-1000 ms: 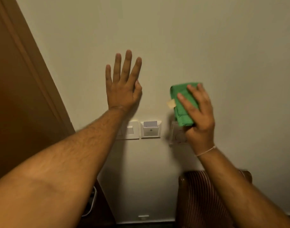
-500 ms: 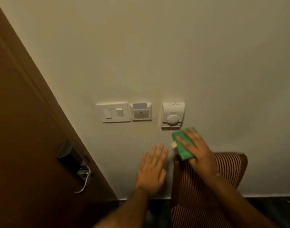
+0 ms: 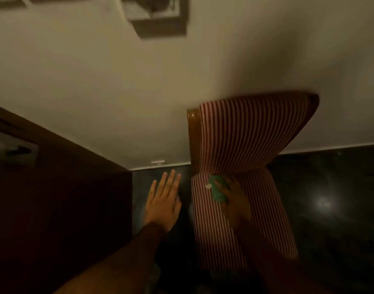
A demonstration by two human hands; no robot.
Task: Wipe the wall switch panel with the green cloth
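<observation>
Left hand (image 3: 163, 200): empty, flat, fingers (image 3: 171, 180) spread over the dark glossy floor (image 3: 330, 198).
Right hand (image 3: 237, 200): fingers curled around the green cloth (image 3: 219, 193), soft and bunched, above the striped chair (image 3: 245, 134) seat.
Switch panel (image 3: 158, 18): blurred, high on the wall (image 3: 97, 92), well apart from the cloth.

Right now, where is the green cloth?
The green cloth is low in the head view, held in the right hand over the striped chair, well below the switch panel.

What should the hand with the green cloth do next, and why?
Probably lift the right hand back up toward the switch panel. It grips the green cloth low over the striped chair, far below the panel at the picture's top edge.
</observation>
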